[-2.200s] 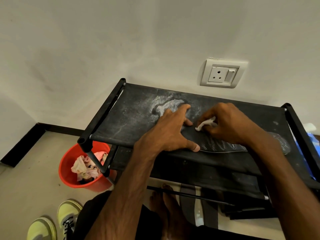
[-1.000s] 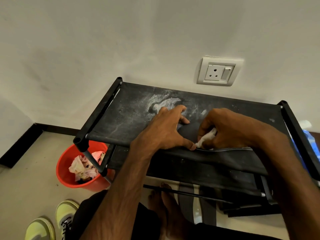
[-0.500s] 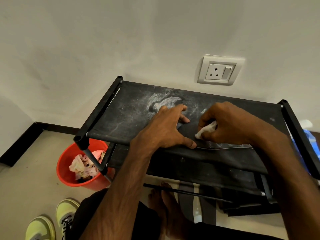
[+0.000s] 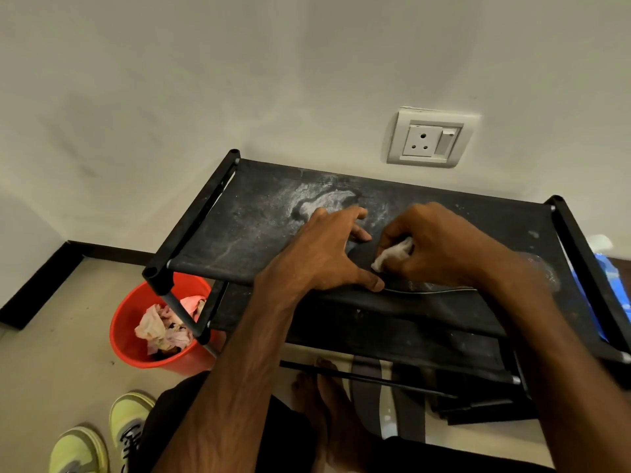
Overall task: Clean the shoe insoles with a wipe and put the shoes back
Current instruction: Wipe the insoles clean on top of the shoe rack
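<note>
We are pressing the insole [image 4: 433,286] flat on the top shelf [image 4: 256,227] of the shoe rack with our left hand [image 4: 327,254], its fingers spread and fairly straight over the insole's left end. Our right hand [image 4: 440,240] is pinching a small crumpled wipe [image 4: 392,254] against the insole, just beside the left thumb. The insole is lying lengthwise, left to right, along the shelf's front edge and running on under our right wrist, so we are judging that the next strokes should go rightward, away from the holding hand.
</note>
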Demonstrator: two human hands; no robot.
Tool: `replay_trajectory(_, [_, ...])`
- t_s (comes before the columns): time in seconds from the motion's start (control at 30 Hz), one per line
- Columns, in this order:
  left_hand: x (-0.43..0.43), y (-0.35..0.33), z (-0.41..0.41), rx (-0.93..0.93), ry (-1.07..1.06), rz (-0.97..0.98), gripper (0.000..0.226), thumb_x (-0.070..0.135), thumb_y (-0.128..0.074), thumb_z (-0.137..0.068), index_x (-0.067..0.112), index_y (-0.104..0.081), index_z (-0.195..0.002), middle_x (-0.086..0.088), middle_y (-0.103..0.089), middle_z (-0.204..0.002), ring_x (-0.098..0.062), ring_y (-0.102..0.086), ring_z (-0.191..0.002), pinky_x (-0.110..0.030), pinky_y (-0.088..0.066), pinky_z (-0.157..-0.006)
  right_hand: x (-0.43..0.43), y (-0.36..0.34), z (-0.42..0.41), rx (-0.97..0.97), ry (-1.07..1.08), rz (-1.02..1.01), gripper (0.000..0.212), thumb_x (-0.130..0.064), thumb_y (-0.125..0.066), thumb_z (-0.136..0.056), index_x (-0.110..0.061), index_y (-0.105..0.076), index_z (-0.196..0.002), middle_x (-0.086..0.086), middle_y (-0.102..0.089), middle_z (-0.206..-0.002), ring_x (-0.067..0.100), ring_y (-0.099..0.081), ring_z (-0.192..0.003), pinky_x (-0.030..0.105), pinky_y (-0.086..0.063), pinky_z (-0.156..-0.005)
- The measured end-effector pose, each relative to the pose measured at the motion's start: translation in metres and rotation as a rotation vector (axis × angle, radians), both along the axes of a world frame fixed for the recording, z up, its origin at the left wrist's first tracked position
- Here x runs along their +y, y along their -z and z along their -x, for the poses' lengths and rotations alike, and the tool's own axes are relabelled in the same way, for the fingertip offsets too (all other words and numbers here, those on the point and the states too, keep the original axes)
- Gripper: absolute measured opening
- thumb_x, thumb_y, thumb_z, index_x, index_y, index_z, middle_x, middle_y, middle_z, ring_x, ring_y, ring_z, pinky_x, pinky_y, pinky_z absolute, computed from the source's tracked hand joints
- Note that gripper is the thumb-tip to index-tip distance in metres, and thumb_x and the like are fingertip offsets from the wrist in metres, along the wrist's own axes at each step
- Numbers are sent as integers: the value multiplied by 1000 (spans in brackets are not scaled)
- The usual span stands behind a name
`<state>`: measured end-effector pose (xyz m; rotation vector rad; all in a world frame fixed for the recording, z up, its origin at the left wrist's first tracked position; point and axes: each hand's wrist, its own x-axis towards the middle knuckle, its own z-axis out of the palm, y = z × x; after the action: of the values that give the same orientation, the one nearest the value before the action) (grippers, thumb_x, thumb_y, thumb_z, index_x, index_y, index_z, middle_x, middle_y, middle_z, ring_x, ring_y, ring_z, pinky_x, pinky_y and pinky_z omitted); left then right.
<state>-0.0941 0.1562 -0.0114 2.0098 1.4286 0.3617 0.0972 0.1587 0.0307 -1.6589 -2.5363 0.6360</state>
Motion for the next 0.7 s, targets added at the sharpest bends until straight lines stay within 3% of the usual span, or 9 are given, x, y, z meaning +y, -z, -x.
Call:
replay_trajectory(0.1, [-1, 0, 0, 7, 0, -3, 115, 53, -91, -61, 24, -30, -155, 18, -61, -132, -18, -30, -143, -48, -33, -115, 4, 6, -5, 1, 87, -148, 16, -30, -80, -85, -36, -78, -99, -13, -73, -93, 9, -67, -86, 39, -60, -76])
replay_trajectory(0.2, [-1, 0, 1, 1, 4, -8, 115, 54, -91, -61, 24, -31, -154, 19, -61, -133, -17, -31, -142, -46, -34, -113, 6, 10, -19, 187, 173, -230, 11, -30, -81, -84, -35, -80, -94, -15, -74, -83, 5, -67, -73, 35, -58, -65])
replay_trajectory(0.37, [-2, 1, 6, -8, 37, -1, 111, 54, -89, -63, 29, -31, -153, 19, -60, -132, -12, -29, -136, -35, -33, -102, 4, 11, -31, 373, 246, -225, 9, -24, -82, -84, -32, -80, -88, -13, -74, -77, 3, -66, -69, 14, -48, -56])
replay_trajectory(0.57, [-5, -4, 2, 40, 78, -94, 104, 61, -85, -65, 32, -35, -151, 17, -53, -131, -13, -34, -124, -34, -37, -98, -3, 11, -41, 485, 290, -157, 12, -18, -82, -84, -26, -81, -93, -6, -77, -80, 13, -71, -70, 36, -59, -64])
replay_trajectory(0.7, [-6, -4, -7, 67, 99, -120, 100, 64, -83, -67, 31, -37, -150, 11, -52, -136, -16, -34, -125, -42, -37, -108, -6, 13, -42, 691, 366, -58, 14, -10, -79, -87, -19, -80, -98, 1, -79, -83, 21, -75, -72, 26, -59, -60])
